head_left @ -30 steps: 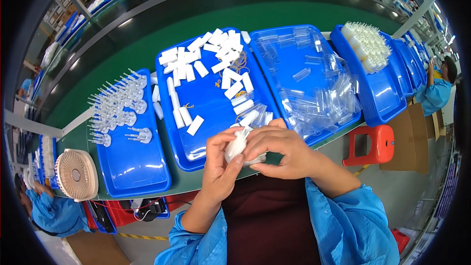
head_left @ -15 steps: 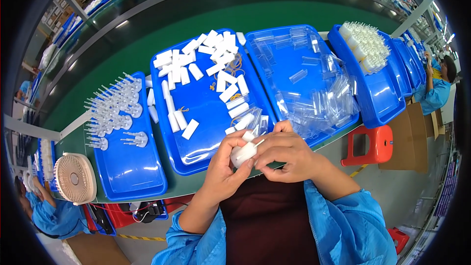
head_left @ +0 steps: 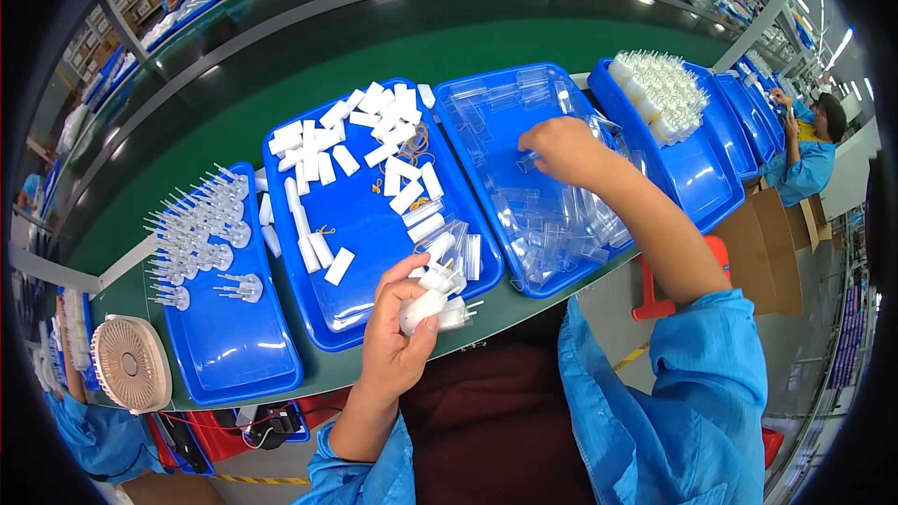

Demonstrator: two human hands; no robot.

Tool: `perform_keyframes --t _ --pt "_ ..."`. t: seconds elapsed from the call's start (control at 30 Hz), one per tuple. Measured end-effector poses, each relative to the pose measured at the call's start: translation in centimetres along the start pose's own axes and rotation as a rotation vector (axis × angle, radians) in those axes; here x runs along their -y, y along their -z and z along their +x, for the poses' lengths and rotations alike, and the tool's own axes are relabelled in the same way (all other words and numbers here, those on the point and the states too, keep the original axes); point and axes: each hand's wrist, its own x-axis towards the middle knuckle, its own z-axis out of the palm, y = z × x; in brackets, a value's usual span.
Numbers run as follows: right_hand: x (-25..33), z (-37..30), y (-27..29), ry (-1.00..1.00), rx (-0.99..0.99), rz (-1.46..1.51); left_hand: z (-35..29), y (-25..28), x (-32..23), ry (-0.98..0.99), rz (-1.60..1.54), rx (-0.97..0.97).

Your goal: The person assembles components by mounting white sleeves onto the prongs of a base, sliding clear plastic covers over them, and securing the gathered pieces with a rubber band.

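My left hand [head_left: 398, 341] is closed round a white plastic piece with a rounded base and several thin prongs [head_left: 432, 303], with white blocks among the prongs. It is held above the front edge of the table. My right hand [head_left: 566, 151] reaches over the blue tray of clear plastic sleeves [head_left: 510, 245]. Its fingers are curled together, pointing left, beside a loose clear sleeve [head_left: 528, 164] that the hand partly covers. Whether the fingertips grip that sleeve is hidden. White blocks [head_left: 340, 266] and rubber bands [head_left: 416, 142] lie in the blue tray left of it.
At the left, a blue tray [head_left: 245, 355] carries clear pronged bases [head_left: 195, 243] beside a beige fan [head_left: 131, 363]. Upright white pronged pieces [head_left: 658, 93] crowd a blue tray at the right. A red stool [head_left: 716, 257] stands below the table; a co-worker [head_left: 812, 154] sits beyond.
My right hand has left the pronged piece and moved up over the tray of clear sleeves. My left hand keeps the piece, now tilted with its prongs toward the right. The view has shifted slightly.
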Motion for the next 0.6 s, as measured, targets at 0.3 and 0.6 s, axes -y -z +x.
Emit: perform_keyframes --t 0.3,0.6 --pt "3.6 1.4 1.6 -0.115 0.026 0.289 -0.4 0.5 -0.1 -0.003 0.084 -0.094" --pt "15.4 -3.3 3.3 -0.154 -0.295 1.786 -0.3 0.6 -0.5 -0.045 0.222 -0.111"
